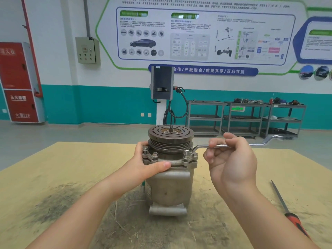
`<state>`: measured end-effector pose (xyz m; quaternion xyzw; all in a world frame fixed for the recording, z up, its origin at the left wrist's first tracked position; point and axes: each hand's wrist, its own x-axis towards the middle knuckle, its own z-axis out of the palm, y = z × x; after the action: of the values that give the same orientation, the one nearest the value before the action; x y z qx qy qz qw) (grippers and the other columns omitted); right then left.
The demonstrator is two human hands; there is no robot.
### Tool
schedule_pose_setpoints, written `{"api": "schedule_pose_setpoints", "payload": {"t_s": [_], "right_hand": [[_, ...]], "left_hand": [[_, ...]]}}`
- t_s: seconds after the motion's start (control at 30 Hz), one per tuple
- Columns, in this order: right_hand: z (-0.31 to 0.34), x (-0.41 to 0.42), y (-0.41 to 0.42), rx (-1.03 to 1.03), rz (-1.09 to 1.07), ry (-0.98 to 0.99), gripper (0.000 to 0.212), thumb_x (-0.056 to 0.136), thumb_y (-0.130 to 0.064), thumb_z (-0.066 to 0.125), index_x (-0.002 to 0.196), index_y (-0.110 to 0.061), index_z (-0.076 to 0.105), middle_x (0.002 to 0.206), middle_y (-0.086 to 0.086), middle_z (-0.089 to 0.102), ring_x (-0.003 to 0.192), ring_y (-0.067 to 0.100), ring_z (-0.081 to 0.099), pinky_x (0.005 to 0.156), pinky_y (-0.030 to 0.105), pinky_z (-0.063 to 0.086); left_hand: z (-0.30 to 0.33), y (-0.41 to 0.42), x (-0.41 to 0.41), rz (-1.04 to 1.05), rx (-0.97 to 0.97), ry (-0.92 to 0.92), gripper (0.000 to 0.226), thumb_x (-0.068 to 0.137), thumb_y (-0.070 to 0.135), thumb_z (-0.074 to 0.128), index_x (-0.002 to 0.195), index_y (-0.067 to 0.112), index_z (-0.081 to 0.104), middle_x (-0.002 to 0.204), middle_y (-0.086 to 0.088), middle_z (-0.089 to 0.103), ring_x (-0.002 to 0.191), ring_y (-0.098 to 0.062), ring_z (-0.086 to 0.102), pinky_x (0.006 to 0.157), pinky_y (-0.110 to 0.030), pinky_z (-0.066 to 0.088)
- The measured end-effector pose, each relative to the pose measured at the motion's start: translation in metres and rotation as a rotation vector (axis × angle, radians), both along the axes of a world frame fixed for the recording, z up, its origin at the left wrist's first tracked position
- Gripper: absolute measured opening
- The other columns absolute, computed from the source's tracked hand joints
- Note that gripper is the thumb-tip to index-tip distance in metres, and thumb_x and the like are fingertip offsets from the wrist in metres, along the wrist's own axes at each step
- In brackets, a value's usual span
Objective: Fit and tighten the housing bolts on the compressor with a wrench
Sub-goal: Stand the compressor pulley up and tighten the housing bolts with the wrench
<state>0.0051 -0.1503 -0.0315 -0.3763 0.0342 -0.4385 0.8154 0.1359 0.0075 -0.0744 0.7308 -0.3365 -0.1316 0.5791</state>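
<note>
Left of the right hand (231, 159) — wrench (201, 146) ring end on a housing bolt (186, 153).

Screwdriver (294, 218) handle cut by right edge; poster (206, 33) text too small; compressor (168, 186) rear hidden.

"互利共赢" on blue wall banner (203, 71)

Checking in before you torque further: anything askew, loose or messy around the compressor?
Nothing askew: the compressor stands upright, the wrench sits on a flange bolt. Only dark gritty smears soil the board, and a file lies near its right edge.
</note>
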Motion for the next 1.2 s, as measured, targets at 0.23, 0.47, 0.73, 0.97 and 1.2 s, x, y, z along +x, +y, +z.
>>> {"api": "schedule_pose_setpoints", "payload": {"t_s": [0.23,0.47,0.73,0.97,1.2], "right_hand": [[-0.005,0.004,-0.010,-0.104,0.065,-0.011,0.019,0.089,0.001,0.028,0.083,-0.010,0.042,0.053,0.009,0.054,0.044,0.020,0.041,0.043,0.025,0.037],[-0.030,0.001,0.015,-0.957,-0.328,-0.262,0.010,0.091,-0.011,0.040,0.089,-0.016,0.048,0.070,0.000,0.061,0.060,0.009,0.054,0.061,0.017,0.043],[-0.037,0.003,0.035,-1.273,-0.378,-0.237,0.010,0.104,-0.031,0.036,0.112,-0.036,0.039,0.084,0.005,0.063,0.067,0.005,0.060,0.061,0.019,0.050],[0.000,-0.004,0.005,-0.420,-0.132,-0.034,0.019,0.104,-0.006,0.031,0.093,-0.019,0.039,0.055,0.006,0.062,0.039,0.017,0.045,0.044,0.022,0.035],[-0.002,0.007,-0.009,-0.109,-0.035,0.039,0.020,0.102,0.001,0.033,0.097,-0.016,0.043,0.056,0.004,0.061,0.037,0.016,0.044,0.039,0.023,0.036]], "left_hand": [[0.000,-0.001,0.001,-0.004,-0.001,0.014,0.069,0.064,0.067,0.082,0.110,0.063,0.031,0.097,0.043,0.061,0.093,0.022,0.059,0.069,0.001,0.043],[0.000,-0.001,0.000,-0.002,-0.008,0.000,0.083,0.049,0.075,0.079,0.116,0.060,0.032,0.116,0.028,0.063,0.104,0.012,0.061,0.078,-0.008,0.046],[-0.001,-0.001,0.001,-0.007,-0.021,-0.011,0.086,0.050,0.074,0.081,0.118,0.056,0.033,0.111,0.030,0.068,0.104,0.013,0.062,0.079,-0.007,0.046],[0.001,0.000,0.001,-0.005,0.018,-0.005,0.079,0.046,0.079,0.076,0.107,0.070,0.027,0.112,0.039,0.055,0.101,0.018,0.057,0.078,-0.008,0.043],[0.002,0.000,0.000,0.006,0.031,-0.007,0.077,0.046,0.079,0.075,0.106,0.068,0.028,0.119,0.033,0.052,0.108,0.012,0.054,0.079,-0.010,0.042]]}}
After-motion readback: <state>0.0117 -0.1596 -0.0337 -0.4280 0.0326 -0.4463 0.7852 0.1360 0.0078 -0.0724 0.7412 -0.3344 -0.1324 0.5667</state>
